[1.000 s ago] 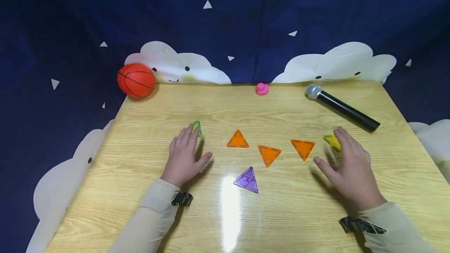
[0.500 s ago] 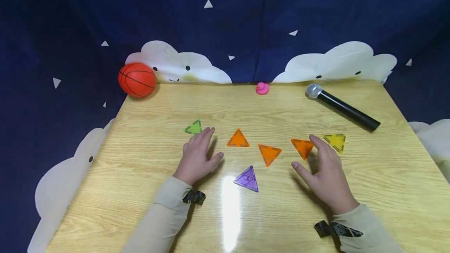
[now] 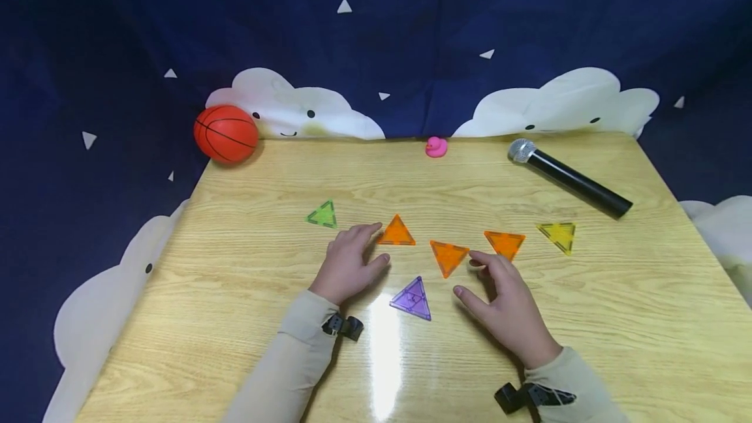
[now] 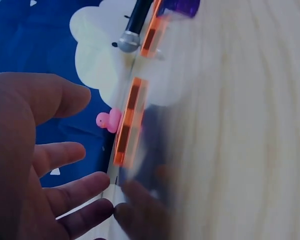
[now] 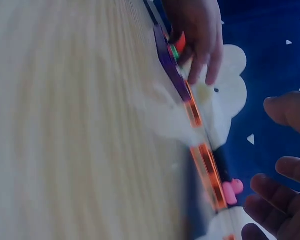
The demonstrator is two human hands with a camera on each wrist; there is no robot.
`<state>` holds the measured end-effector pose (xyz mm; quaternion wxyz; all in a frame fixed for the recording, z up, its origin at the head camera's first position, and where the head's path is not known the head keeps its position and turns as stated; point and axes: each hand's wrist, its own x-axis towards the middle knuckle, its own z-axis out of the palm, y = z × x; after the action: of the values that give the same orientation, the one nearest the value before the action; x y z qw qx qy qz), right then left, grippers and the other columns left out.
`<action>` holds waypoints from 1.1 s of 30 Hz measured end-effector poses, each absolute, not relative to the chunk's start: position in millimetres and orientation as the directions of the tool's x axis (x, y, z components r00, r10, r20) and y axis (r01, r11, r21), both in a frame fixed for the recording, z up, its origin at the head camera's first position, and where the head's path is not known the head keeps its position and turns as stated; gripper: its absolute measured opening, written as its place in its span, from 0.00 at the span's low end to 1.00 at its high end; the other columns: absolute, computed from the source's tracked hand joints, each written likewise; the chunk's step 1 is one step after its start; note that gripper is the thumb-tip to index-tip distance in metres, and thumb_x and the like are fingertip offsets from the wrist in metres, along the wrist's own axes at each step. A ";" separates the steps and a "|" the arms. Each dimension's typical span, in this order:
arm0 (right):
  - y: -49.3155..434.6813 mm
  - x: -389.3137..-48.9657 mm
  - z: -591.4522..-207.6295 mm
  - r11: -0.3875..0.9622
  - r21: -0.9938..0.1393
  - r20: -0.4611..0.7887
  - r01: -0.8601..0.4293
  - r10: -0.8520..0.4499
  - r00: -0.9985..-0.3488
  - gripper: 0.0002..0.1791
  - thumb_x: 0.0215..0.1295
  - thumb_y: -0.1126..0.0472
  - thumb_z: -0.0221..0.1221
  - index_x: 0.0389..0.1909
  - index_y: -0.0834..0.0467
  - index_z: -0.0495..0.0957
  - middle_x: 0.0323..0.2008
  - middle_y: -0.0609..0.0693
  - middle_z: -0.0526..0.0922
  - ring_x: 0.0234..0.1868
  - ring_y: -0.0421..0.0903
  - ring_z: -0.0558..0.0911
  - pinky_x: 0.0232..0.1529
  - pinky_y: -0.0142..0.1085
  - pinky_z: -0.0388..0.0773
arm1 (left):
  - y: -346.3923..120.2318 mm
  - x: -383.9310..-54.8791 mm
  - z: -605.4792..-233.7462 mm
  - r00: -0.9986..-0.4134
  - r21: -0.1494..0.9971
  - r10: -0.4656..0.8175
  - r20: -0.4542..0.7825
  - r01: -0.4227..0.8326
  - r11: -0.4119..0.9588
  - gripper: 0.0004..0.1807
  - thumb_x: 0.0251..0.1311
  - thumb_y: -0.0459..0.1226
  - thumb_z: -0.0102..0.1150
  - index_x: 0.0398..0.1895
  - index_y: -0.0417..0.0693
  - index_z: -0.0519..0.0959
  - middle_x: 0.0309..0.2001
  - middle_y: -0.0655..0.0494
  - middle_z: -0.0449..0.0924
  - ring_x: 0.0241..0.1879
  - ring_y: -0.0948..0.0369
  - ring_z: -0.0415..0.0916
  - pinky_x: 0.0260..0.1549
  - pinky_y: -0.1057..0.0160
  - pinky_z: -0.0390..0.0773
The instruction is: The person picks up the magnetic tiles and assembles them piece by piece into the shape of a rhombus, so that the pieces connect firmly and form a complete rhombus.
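Flat translucent triangle tiles lie on the wooden table. My left hand [image 3: 348,269] has its relaxed fingertips right at the left corner of the left orange triangle tile [image 3: 397,232]. My right hand [image 3: 510,313] hovers with thumb and fingers apart, its index fingertip by the right corner of the middle orange triangle tile [image 3: 448,257]. That hand covers the lower tip of the right orange triangle tile [image 3: 504,243] in the head view. Between the two hands, nearer the body, sits a purple triangle tile [image 3: 414,299]. Both wrist views show nothing held between the fingers.
A green triangle tile [image 3: 322,215] lies beyond the left hand, and a yellow one [image 3: 559,236] far right. Along the back are a red toy basketball [image 3: 226,134], a pink rubber duck [image 3: 436,147] and a black microphone [image 3: 572,178]. A dark blue cloth [image 3: 376,38] hangs behind.
Both hands have moved inward: the left rightward, away from the green tile, the right leftward, off the yellow tile and past the right orange one. The tiles have stayed in place.
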<state>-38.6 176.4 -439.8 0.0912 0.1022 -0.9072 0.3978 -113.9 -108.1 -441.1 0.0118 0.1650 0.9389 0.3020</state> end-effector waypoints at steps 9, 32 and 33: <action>153.4 -33.8 -448.6 0.580 -0.789 0.139 -0.205 -0.156 -0.978 0.27 0.56 0.55 0.74 0.56 0.56 0.79 0.46 0.45 0.81 0.44 0.43 0.78 0.48 0.39 0.77 | -99.5 -116.4 -443.8 -0.953 0.593 0.298 0.058 0.273 0.757 0.27 0.64 0.51 0.60 0.65 0.53 0.77 0.60 0.52 0.78 0.59 0.48 0.71 0.58 0.45 0.66; 133.0 -31.2 -458.2 0.676 -0.680 0.195 -0.285 -0.208 -0.959 0.16 0.46 0.51 0.79 0.38 0.42 0.89 0.35 0.34 0.75 0.39 0.37 0.74 0.42 0.40 0.55 | -102.9 -119.9 -449.0 -0.960 0.611 0.271 0.072 0.258 0.748 0.17 0.64 0.47 0.62 0.53 0.52 0.85 0.54 0.55 0.79 0.55 0.51 0.74 0.59 0.47 0.68; 132.9 -31.1 -458.0 0.679 -0.678 0.192 -0.281 -0.205 -0.960 0.16 0.45 0.50 0.79 0.38 0.42 0.89 0.34 0.34 0.75 0.39 0.37 0.74 0.42 0.40 0.55 | -103.3 -119.5 -448.7 -0.961 0.614 0.268 0.070 0.253 0.748 0.17 0.64 0.47 0.62 0.53 0.52 0.85 0.53 0.55 0.79 0.55 0.51 0.74 0.58 0.48 0.69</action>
<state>-31.1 132.9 -458.0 0.0503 0.1327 -0.9150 0.3777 -119.5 -103.3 -448.7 0.0114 0.1394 0.9347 0.3267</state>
